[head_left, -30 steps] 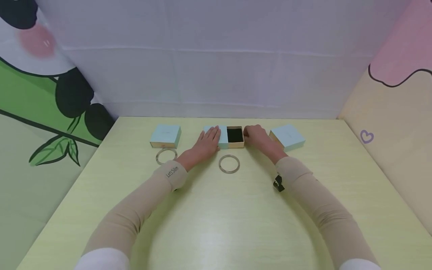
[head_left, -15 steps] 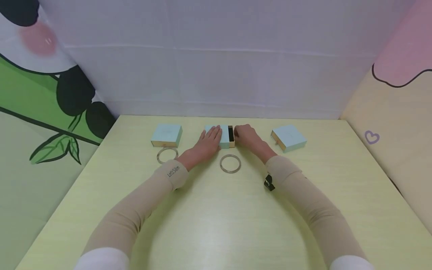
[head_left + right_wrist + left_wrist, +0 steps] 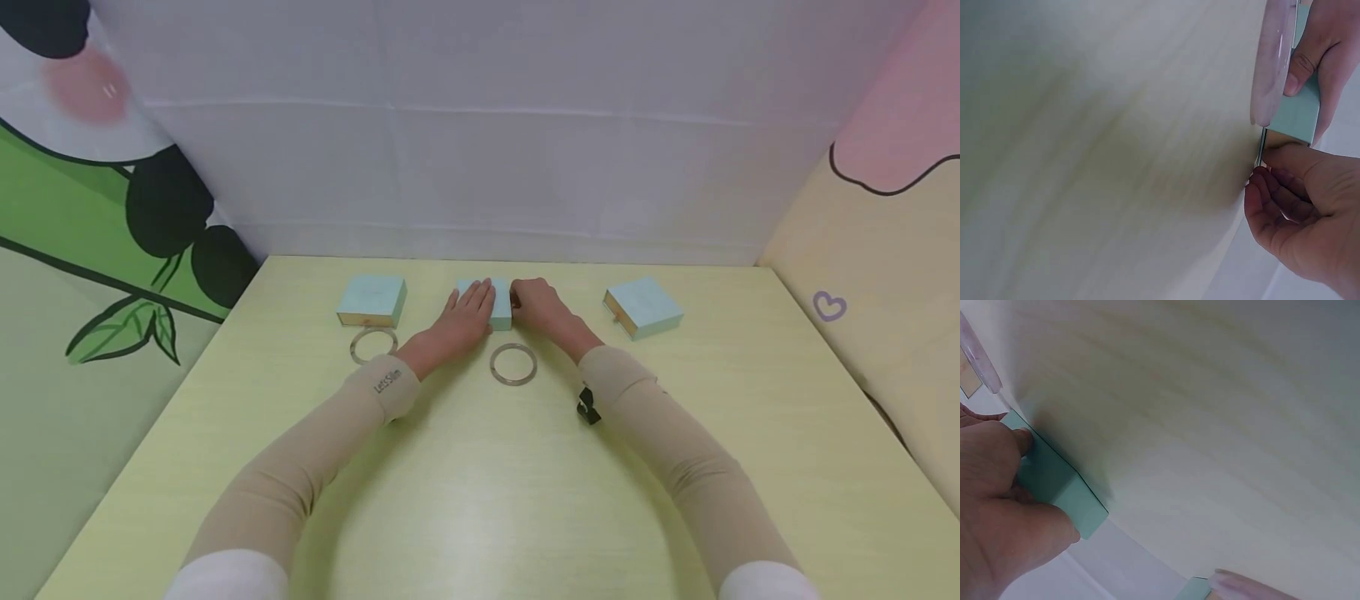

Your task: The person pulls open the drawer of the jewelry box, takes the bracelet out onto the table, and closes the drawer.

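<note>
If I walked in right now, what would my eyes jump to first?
Probably the two hands in the middle: the left hand lies across the top of the pale-blue box, with the right hand at its right end. Next, maybe the shiny bangle on the table just in front. The big black cherry-like shapes painted on the left wall might catch you too.

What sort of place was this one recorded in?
Probably a small staged tabletop recording booth: a pale wood-look table faces a creased, plain backdrop, with cartoon-decorated side panels on both sides.
</note>
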